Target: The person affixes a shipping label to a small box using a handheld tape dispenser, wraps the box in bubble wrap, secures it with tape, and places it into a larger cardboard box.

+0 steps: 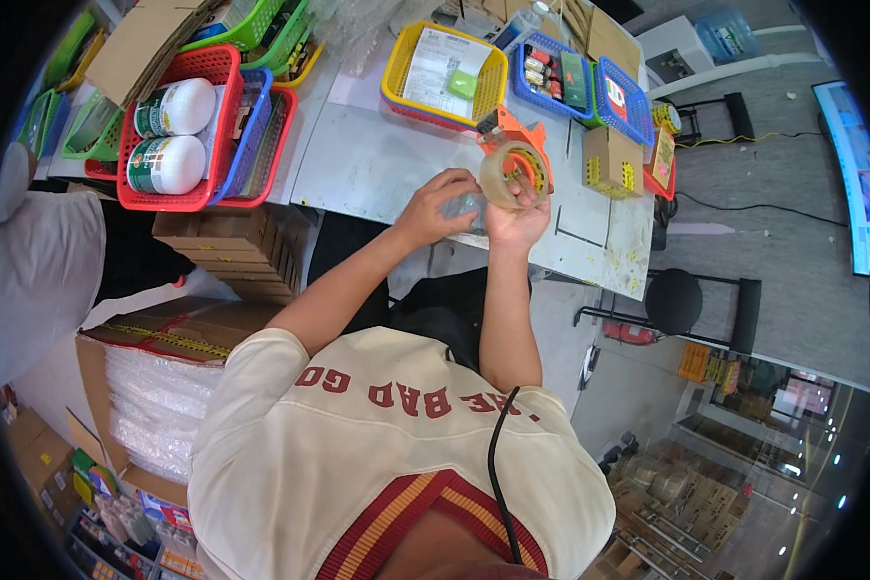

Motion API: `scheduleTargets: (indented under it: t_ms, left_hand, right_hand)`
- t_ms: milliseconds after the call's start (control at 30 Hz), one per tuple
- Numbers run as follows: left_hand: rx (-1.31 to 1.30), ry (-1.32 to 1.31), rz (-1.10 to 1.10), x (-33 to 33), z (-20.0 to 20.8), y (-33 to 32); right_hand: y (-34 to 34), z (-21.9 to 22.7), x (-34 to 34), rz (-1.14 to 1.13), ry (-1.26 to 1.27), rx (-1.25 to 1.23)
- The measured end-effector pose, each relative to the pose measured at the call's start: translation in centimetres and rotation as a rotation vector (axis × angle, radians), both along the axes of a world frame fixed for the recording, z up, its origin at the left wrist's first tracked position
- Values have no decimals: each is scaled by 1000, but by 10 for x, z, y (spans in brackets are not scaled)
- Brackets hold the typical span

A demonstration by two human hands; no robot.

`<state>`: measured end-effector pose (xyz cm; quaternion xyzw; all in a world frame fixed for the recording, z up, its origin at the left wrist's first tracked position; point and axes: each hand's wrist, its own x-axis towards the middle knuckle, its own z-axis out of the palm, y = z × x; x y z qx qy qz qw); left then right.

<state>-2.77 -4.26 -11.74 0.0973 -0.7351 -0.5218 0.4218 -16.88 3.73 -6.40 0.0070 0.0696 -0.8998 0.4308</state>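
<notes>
My right hand (520, 218) is closed on an orange tape dispenser (496, 127), its fingers passing through the wide roll of clear tape (499, 178). The dispenser is held up over the near edge of the white table (357, 155). Just left of it my left hand (437, 207) has its fingers curled around a small clear bundle (466, 210) that looks like bubble wrap. What lies inside the bundle is too hidden to make out.
Beyond my hands stands a yellow basket (396, 77) with papers and a green item; blue baskets (560, 108) sit right of it. A small carton (612, 160) stands at the right. Red basket (230, 116) at left holds two white tubs. Another person (48, 261) stands left.
</notes>
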Motion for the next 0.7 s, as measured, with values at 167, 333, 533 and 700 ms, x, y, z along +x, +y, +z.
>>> scheduleTargets:
  t_ms: [167,333,533,700]
  left_hand:
    - [-60,9,23,-1,-4,-2]
    - [-53,28,20,-2,-11,-3]
    - [-32,87,17,-5,-15,-2]
    - [-9,62,23,-6,-18,1]
  right_hand:
    - [20,20,-15,-39,57,-14]
    - [41,66,-33,29,313,286]
    - [46,77,-56,224,416,494]
    - [26,91,-44,281,574,715]
